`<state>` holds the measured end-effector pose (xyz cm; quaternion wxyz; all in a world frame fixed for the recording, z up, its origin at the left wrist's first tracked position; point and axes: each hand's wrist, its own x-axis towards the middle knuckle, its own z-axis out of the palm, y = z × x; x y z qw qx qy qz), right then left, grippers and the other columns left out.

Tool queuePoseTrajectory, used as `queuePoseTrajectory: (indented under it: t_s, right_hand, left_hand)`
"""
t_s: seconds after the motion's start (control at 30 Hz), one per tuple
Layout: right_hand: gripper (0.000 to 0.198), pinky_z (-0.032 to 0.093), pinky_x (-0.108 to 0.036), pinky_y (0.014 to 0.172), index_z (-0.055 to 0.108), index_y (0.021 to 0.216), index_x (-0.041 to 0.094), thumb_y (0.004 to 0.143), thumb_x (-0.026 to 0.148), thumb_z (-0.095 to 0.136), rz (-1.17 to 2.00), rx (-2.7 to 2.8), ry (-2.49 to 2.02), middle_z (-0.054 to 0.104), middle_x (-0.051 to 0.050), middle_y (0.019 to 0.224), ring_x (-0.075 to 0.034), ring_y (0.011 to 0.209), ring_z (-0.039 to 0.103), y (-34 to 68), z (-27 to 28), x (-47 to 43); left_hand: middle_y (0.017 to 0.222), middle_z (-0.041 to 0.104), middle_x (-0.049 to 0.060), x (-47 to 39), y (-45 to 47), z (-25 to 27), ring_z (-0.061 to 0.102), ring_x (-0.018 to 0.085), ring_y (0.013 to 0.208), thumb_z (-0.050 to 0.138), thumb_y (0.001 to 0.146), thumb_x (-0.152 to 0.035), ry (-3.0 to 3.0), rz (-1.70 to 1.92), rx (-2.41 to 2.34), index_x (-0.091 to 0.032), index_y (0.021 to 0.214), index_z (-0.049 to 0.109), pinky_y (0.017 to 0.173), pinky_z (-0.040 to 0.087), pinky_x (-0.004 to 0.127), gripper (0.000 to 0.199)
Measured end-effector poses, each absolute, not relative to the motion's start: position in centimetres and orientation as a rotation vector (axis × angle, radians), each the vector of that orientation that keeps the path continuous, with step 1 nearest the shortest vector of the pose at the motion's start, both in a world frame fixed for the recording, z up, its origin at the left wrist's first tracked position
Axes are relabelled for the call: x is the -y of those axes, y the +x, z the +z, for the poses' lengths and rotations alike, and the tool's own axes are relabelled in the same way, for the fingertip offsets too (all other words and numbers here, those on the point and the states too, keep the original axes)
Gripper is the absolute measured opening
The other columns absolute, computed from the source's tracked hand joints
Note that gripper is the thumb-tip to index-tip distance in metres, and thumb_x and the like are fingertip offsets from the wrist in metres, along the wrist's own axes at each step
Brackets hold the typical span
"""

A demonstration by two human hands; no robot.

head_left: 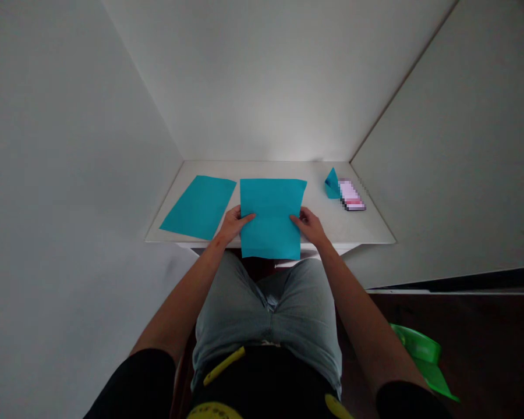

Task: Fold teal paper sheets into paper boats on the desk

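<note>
A teal sheet of paper (pixel 271 216) lies in front of me on the white table (pixel 332 224), its near edge hanging over the table's front. My left hand (pixel 234 223) grips the sheet's left edge with the thumb on top. My right hand (pixel 311 224) grips its right edge the same way. A second teal sheet (pixel 199 206) lies flat to the left, apart from my hands.
A small folded teal paper shape (pixel 332 184) stands at the back right of the table beside a blurred pink object (pixel 351 195). White walls close in the table on three sides. A green plastic thing (pixel 421 355) sits on the dark floor to my right.
</note>
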<state>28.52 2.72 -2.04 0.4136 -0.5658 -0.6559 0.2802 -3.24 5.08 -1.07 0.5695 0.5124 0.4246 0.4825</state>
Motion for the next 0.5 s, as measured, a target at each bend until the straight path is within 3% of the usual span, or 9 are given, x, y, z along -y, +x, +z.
queuePoseTrajectory:
  t_s: [0.1, 0.17, 0.33, 0.5]
  right_hand:
    - [0.05, 0.05, -0.034, 0.069, 0.066, 0.089, 0.026, 0.088, 0.076, 0.068, 0.888, 1.548, -1.321, 0.067, -0.001, 0.079, -0.021, 0.074, 0.058, 29.0, -2.4, -2.8]
    - [0.05, 0.048, -0.032, 0.066, 0.063, 0.084, 0.026, 0.086, 0.075, 0.072, 0.913, 1.456, -1.278, 0.061, 0.001, 0.074, -0.019, 0.071, 0.055, 29.3, -2.5, -2.9]
    - [0.049, 0.051, -0.031, 0.067, 0.067, 0.091, 0.027, 0.082, 0.073, 0.079, 0.964, 1.318, -1.187, 0.061, 0.003, 0.074, -0.017, 0.07, 0.056, 29.3, -2.2, -2.9]
    - [0.055, 0.054, -0.032, 0.068, 0.071, 0.108, 0.028, 0.074, 0.068, 0.089, 1.143, 1.362, -1.098, 0.067, 0.003, 0.077, -0.017, 0.071, 0.06, 29.2, -1.7, -2.5]
  left_hand:
    - [0.128, 0.08, 0.013, -5.2, -3.0, -1.6, 0.077, 0.03, 0.111, 0.098, 0.067, -0.055, 1.217, 1.128, -0.948, -0.017, 0.123, 0.073, 0.103, 0.062, 0.049, 0.071]
    - [0.123, 0.081, 0.013, -5.2, -3.1, -2.0, 0.077, 0.028, 0.107, 0.097, 0.07, -0.054, 1.253, 1.106, -0.919, -0.017, 0.118, 0.074, 0.101, 0.062, 0.047, 0.064]
    - [0.109, 0.082, 0.009, -5.4, -3.8, -2.5, 0.076, 0.023, 0.094, 0.092, 0.075, -0.058, 1.333, 1.081, -0.944, -0.019, 0.107, 0.076, 0.09, 0.063, 0.04, 0.053]
    - [0.107, 0.081, 0.008, -6.0, -4.2, -2.9, 0.075, 0.023, 0.097, 0.091, 0.076, -0.059, 1.265, 1.158, -0.997, -0.019, 0.106, 0.075, 0.094, 0.061, 0.039, 0.053]
